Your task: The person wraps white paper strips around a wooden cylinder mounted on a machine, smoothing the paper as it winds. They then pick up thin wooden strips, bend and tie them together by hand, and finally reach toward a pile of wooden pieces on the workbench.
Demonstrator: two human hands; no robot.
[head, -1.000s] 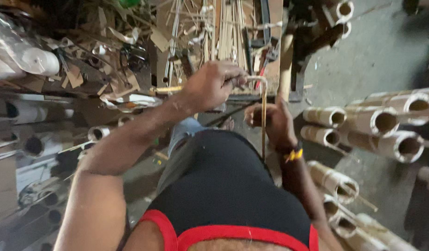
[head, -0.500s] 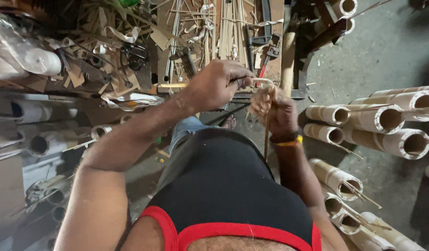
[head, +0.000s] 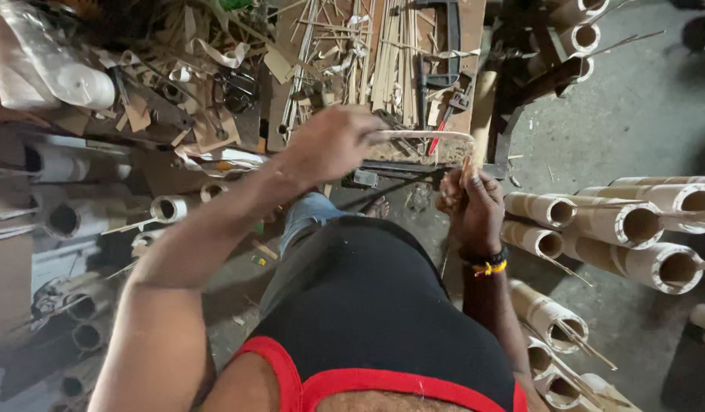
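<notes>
One thin, pale bent wooden strip (head: 432, 136) spans two hands above a cluttered workbench (head: 306, 46). The left hand (head: 329, 141) is closed around the strip's left end; the right hand (head: 471, 202), wearing one black-and-yellow wristband (head: 486, 263), pinches the down-curved right end. At least seven hollow cardboard-coloured tubes (head: 642, 225) lie stacked at right. Compared with half a second earlier, the right hand sits slightly lower and the strip's arc is wider. The strip is narrow, smooth and light tan.
</notes>
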